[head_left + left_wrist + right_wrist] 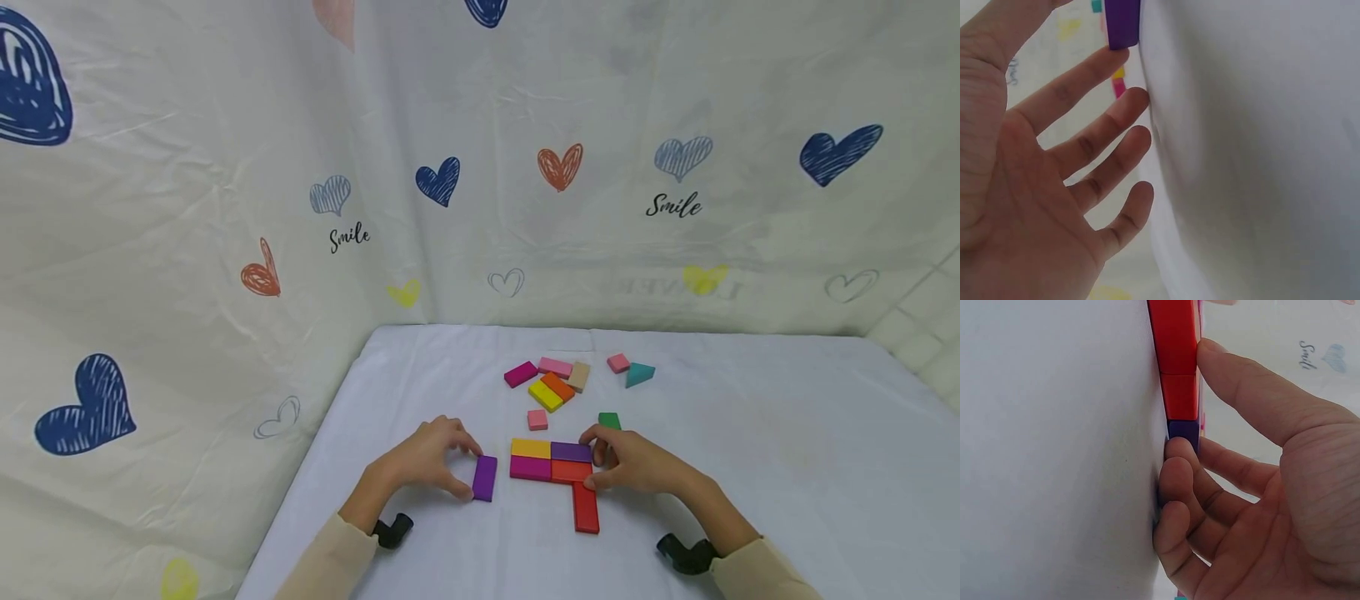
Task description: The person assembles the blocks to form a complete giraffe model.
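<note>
- Left hand [427,458], inside the white cloth-covered surface's [787,433] left edge: thumb and index finger curve apart, the thumb at the near end and the index finger at the far end of a purple rectangular block, pinching it; the other fingers are loosely spread.
- That purple block [484,478] stands apart from the joined blocks, between them and the left edge.
- Toward the far edge, a loose cluster: magenta rectangular block [520,374], yellow rectangular block [545,396], pink rectangular block [556,367], orange rectangular block [558,387] touching the yellow one, tan rectangular block [578,377].
- Nearer than the cluster, a small pink square block [537,420].
- Joined group: amber rectangular block [531,448] above a deep-pink rectangular block [530,468]; right of them, an indigo rectangular block [571,452] above an orange-red rectangular block [572,472]; a red rectangular block [586,507] points toward the near edge.
- Green block [609,420], partly hidden by the right hand.
- Right hand [637,462]: partly open, fingers bent, gripping the group's right end between index finger at the indigo block and thumb at the red ones.
- Toward the far edge, a small salmon block [618,362] beside a teal angular block [641,375].
</note>
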The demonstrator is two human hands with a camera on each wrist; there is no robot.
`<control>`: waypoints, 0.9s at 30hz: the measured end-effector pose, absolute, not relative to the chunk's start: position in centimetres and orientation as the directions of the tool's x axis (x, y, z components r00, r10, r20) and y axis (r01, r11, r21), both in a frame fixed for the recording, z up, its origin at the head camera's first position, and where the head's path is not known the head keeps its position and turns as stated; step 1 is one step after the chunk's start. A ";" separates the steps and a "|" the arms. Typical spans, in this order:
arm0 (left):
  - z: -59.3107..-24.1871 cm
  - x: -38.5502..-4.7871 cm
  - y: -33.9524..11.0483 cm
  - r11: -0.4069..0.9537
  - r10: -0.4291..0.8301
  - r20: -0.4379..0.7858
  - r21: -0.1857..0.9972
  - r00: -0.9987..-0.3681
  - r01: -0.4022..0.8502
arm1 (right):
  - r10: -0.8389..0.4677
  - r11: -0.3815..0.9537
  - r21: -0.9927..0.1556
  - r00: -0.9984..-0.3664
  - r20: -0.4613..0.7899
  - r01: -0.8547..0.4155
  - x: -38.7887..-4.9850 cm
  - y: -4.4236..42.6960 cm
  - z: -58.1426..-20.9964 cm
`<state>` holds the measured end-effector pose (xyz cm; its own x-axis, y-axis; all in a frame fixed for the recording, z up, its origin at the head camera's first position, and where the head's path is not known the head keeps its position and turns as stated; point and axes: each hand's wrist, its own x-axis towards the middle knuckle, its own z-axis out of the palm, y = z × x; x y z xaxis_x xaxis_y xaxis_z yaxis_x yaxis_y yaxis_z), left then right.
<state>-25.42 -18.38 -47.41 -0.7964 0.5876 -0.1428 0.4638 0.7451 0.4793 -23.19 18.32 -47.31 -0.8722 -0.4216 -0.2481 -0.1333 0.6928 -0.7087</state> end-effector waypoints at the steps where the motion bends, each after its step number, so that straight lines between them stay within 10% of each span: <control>1: -47.3 -25.3 -18.3 0.741 0.594 -0.146 0.482 -0.791 0.467 | -0.422 0.694 -0.708 -0.872 -0.248 -0.134 -23.2 18.3 -47.3; 27: -47.2 -23.2 -15.4 0.743 0.631 -0.155 0.402 -0.760 0.535 | -0.401 0.706 -0.699 -0.880 -0.256 -0.118 -23.4 18.3 -47.7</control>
